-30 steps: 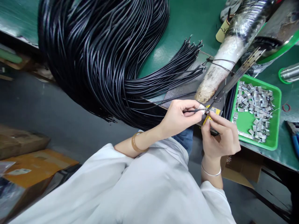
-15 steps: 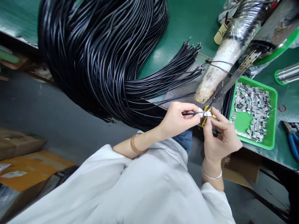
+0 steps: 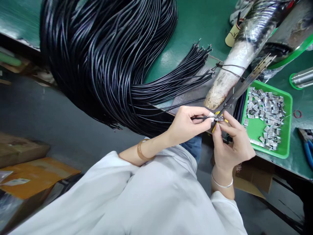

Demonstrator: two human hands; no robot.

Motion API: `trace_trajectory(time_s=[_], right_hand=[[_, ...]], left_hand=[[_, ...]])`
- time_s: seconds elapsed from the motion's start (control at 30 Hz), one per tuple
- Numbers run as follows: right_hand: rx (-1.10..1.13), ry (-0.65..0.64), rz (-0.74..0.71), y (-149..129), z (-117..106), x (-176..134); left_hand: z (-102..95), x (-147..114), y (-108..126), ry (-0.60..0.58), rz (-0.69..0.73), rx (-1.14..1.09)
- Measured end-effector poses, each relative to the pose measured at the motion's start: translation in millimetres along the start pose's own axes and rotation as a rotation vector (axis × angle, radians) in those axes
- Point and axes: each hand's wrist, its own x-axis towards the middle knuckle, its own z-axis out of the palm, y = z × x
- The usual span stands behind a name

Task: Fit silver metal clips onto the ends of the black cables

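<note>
My left hand (image 3: 189,122) pinches a black cable (image 3: 201,117) close to its end, with white tape wrapped on a fingertip. Between the thumb and forefinger of my right hand (image 3: 230,135) sits a small metal USB connector (image 3: 220,118). The cable's end meets the connector's back end, right by the tip of a soldering iron (image 3: 221,112). Whether cable and connector are joined I cannot tell. Under them shows part of a yellow piece (image 3: 214,126), mostly hidden by the fingers.
Bundled black cables (image 3: 102,65) cover the left of the green bench (image 3: 195,19). A green tray (image 3: 290,130) of several metal connectors stands at the right, with blue-handled pliers (image 3: 307,148) beyond. A white wrapped tube (image 3: 225,71) slants above my hands, beside a solder spool (image 3: 303,77).
The connector has tilted and moved slightly up toward the iron tip, its face now darker. Less of the yellow piece shows. Both hands keep their pinch.
</note>
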Motion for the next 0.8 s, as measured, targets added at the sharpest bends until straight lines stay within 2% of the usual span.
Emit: trace_trajectory(time_s=[0.1,0.3,0.57,0.8], right_hand=[[0.014,0.005,-0.004,-1.2,-0.6,-0.3],[0.019,-0.025,0.049,5.2,-1.4,-5.1],[0.018,0.002,-0.006,-0.7,-1.3,3.2],[0.018,-0.036,-0.015,1.4,-2.4,-4.5]], left_hand=[[-1.0,1.2,-0.3,-0.013,0.016,-0.018],[-3.1,2.0,-2.6,-0.039,-0.071,0.035],[-1.4,2.5,2.7,-0.038,0.045,-0.009],[-4.5,2.4,0.7,-0.076,-0.057,0.014]])
